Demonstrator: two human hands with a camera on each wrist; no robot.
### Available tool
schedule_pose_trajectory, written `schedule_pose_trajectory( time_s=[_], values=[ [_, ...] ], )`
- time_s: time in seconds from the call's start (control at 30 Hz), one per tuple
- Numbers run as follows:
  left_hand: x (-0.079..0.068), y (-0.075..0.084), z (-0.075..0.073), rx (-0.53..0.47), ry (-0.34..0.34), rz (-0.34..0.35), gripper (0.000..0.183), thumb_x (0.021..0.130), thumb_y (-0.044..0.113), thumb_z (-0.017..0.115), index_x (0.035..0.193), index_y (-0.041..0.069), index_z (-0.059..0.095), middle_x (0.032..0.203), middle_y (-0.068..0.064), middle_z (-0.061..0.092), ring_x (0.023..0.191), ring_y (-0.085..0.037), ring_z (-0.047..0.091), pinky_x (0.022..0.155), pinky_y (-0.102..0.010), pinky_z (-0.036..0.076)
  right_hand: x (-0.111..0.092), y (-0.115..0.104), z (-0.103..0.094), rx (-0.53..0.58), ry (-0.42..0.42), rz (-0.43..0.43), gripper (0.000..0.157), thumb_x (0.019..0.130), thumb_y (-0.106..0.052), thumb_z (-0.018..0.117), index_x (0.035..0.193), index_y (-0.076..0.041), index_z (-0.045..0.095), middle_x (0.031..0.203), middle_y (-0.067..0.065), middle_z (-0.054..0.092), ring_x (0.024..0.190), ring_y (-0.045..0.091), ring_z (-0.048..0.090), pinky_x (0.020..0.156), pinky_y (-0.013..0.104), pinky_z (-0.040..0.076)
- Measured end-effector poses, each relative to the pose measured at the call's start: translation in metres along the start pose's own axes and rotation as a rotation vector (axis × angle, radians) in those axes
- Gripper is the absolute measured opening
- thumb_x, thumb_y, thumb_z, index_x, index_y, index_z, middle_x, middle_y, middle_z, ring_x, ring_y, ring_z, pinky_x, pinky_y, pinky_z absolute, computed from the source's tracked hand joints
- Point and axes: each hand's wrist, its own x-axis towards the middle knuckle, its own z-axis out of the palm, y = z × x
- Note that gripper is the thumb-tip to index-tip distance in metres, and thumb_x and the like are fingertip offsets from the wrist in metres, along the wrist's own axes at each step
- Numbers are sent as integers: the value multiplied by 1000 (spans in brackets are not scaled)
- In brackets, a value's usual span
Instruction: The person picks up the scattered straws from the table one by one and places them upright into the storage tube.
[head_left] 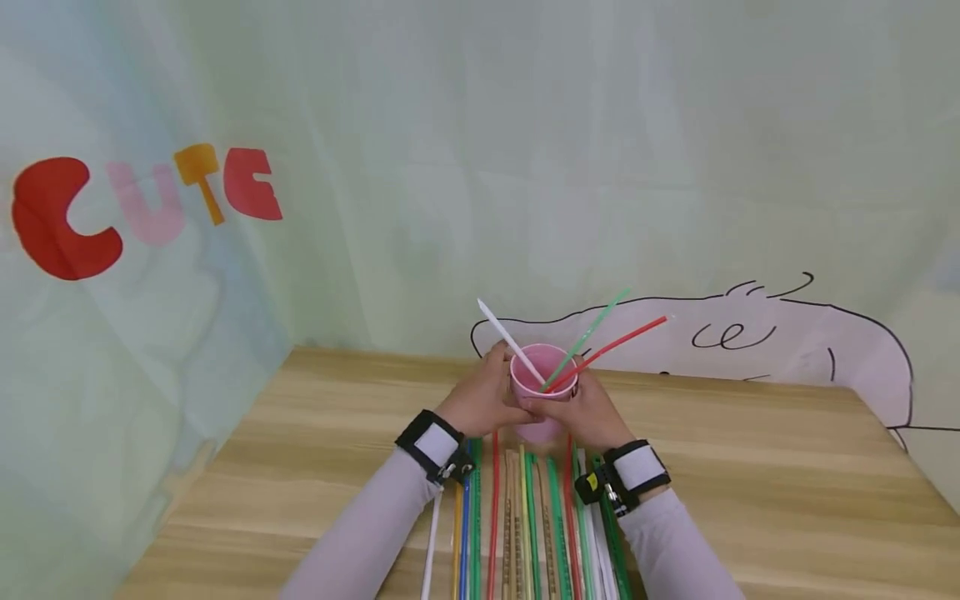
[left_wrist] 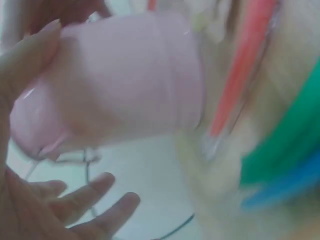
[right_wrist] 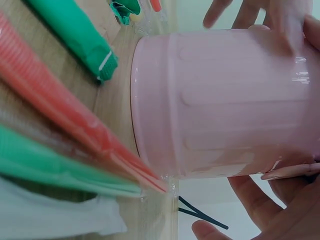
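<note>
A pink cup [head_left: 542,429] stands upright at the back of the table between both hands. From its left side my left hand [head_left: 482,396] holds it, thumb across the front. My right hand [head_left: 594,412] holds the opposite side, its thumb also over the front near the rim. Three thin straws lean out of the cup: a white straw [head_left: 504,333] to the left, a green straw [head_left: 596,325] and a red straw [head_left: 626,337] to the right. Both wrist views show the smooth cup wall [right_wrist: 230,100] close up, with some fingers spread beside it.
In front of the cup, between the forearms, several wrapped straws lie side by side, among them a blue straw [head_left: 465,533], a red straw [head_left: 494,525] and a green straw [head_left: 558,517]. Behind the table's far edge hangs a printed cloth [head_left: 600,167].
</note>
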Motion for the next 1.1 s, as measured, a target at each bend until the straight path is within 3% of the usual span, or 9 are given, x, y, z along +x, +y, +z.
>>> schedule_pose_trajectory(
  time_s=[0.17, 0.33, 0.47, 0.57, 0.6, 0.73, 0.87, 1.0, 1.1],
  values=[
    [-21, 2, -22, 140, 6, -123, 108, 74, 53, 78, 151, 3, 20, 142, -19, 43, 122, -28, 46, 97, -49, 46, -4, -13, -1, 15, -14, -6, 75, 78, -31, 82, 139, -13, 42, 132, 8, 54, 116, 21, 50, 98, 56, 44],
    [-54, 0, -37, 258, 13, -185, 86, 82, 43, 73, 144, -3, 34, 135, -21, 51, 115, -27, 51, 93, -49, 49, -13, -33, -3, 26, -23, 7, 72, 80, -23, 80, 139, -4, 42, 133, 17, 53, 118, 29, 49, 98, 58, 43],
    [-84, 0, -41, 348, -2, -242, 76, 80, 32, 74, 137, -5, 40, 122, -23, 57, 83, -23, 60, 67, -40, 56, -13, -31, -3, 28, -8, 12, 72, 80, -24, 81, 138, -6, 43, 132, 16, 54, 117, 27, 50, 98, 58, 42],
    [-108, 5, -39, 380, -33, -285, 73, 77, 29, 76, 132, -6, 43, 110, -22, 61, 60, -17, 53, 49, -34, 49, -8, -19, -1, 26, 3, 12, 74, 77, -29, 83, 138, -11, 45, 130, 10, 56, 115, 22, 50, 99, 56, 43],
    [-115, 7, -37, 393, -45, -285, 72, 76, 29, 77, 130, -6, 43, 108, -22, 62, 58, -17, 53, 48, -34, 49, -6, -15, 0, 23, 4, 12, 75, 76, -32, 83, 137, -13, 45, 129, 7, 57, 114, 20, 51, 99, 55, 43],
    [-137, 11, -26, 396, -83, -219, 75, 71, 25, 80, 128, -7, 44, 107, -23, 64, 72, -23, 60, 61, -42, 55, 2, -2, 0, 21, 17, 0, 76, 73, -37, 84, 136, -17, 46, 126, 2, 58, 112, 16, 51, 98, 54, 44],
    [-151, 11, -17, 340, -79, -174, 72, 68, 14, 77, 128, -8, 44, 108, -25, 64, 84, -27, 61, 73, -47, 56, 4, 1, 0, 43, 13, -2, 75, 73, -36, 85, 136, -18, 47, 127, 2, 58, 112, 17, 52, 97, 54, 45],
    [-155, 8, -17, 284, -44, -188, 69, 65, 4, 69, 127, -5, 43, 96, -20, 66, 70, -19, 57, 61, -42, 53, 0, -5, 2, 77, 2, 14, 75, 75, -30, 84, 137, -16, 46, 129, 7, 57, 113, 21, 52, 96, 55, 44],
    [-150, 7, -23, 247, -23, -211, 72, 66, 3, 67, 132, -4, 39, 78, -7, 63, 55, -12, 50, 47, -33, 47, -4, -13, 0, 93, -9, 1, 74, 77, -25, 83, 139, -12, 44, 131, 11, 56, 115, 25, 51, 96, 57, 44]
  ],
)
